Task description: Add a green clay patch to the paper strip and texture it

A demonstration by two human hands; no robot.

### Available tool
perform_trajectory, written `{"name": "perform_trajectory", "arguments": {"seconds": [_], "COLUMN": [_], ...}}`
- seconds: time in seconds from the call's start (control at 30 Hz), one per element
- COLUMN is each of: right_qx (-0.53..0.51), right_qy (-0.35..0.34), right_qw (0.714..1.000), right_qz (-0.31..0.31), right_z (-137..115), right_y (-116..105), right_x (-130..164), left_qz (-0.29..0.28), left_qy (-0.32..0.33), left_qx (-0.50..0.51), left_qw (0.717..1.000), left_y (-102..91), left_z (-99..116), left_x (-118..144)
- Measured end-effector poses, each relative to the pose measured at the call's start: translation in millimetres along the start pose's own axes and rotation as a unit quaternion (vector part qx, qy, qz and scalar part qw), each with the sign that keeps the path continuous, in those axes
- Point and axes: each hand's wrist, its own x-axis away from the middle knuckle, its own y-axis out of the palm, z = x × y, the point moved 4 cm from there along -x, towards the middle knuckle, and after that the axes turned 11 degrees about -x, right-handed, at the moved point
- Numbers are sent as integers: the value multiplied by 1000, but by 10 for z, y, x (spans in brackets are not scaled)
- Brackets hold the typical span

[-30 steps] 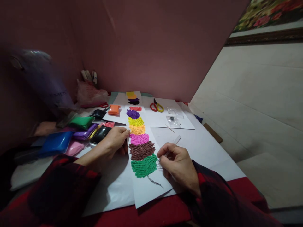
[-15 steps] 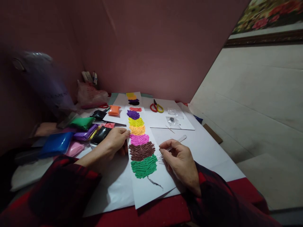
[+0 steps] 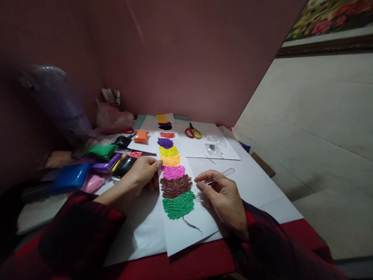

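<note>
A long white paper strip (image 3: 182,241) runs away from me, bearing textured bands of colour that look like clay. Nearest is a green band (image 3: 178,205) with a thin dark stem, then a brown band (image 3: 176,187) and a pink band (image 3: 173,171); yellow, purple, red and black ones lie farther up. My left hand (image 3: 145,171) pinches the strip's left edge beside the pink band. To the right of the brown band, my right hand (image 3: 223,198) is closed on a clear plastic fork (image 3: 229,171). Its tines show faintly below my fingers, over the paper.
Packets of coloured clay, including a blue packet (image 3: 70,177) and a green packet (image 3: 101,151), crowd the left side. An orange packet (image 3: 141,136) lies farther back. Scissors (image 3: 193,132) and a small clear bag (image 3: 212,149) rest on a white board (image 3: 201,151). A wall stands behind.
The strip and both hands appear slightly farther right. The fork's handle has shifted a little to the right, and both grips stay the same.
</note>
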Motion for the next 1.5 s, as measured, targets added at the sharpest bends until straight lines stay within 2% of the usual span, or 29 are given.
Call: {"name": "perform_trajectory", "arguments": {"seconds": [0.2,0.3,0.37,0.53,0.67,0.77,0.87,1.03,1.23,1.5], "right_qx": [-32,-51,-58,-44,-51,-50,-36,12,0,21], "right_qy": [-5,-51,-91,-139,-141,-83,-25,-48,-23,-27], "right_qw": [999,997,994,989,988,995,999,998,999,999], "right_qz": [-1,-5,-3,24,23,13,20,35,36,35], "right_z": [-12,-37,-65,-128,-131,-63,-9,-61,-51,-37], "right_y": [1,0,-11,-59,-62,-41,-25,-9,-3,-31], "right_x": [-3,-10,-18,-38,-46,-49,-37,-21,-29,-49], "left_qz": [3,19,49,162,184,181,180,199,191,201], "left_qy": [-21,-16,0,64,103,118,120,117,151,164], "left_qx": [-43,-94,-144,-260,-339,-390,-397,-391,-358,-307], "left_qw": [999,995,988,950,917,895,892,891,901,916], "left_y": [15,-5,-45,-151,-123,-93,-87,-105,-102,-119], "left_z": [1,-8,-4,64,128,165,183,204,197,165], "left_x": [-10,-19,-21,26,115,171,193,200,186,170]}}
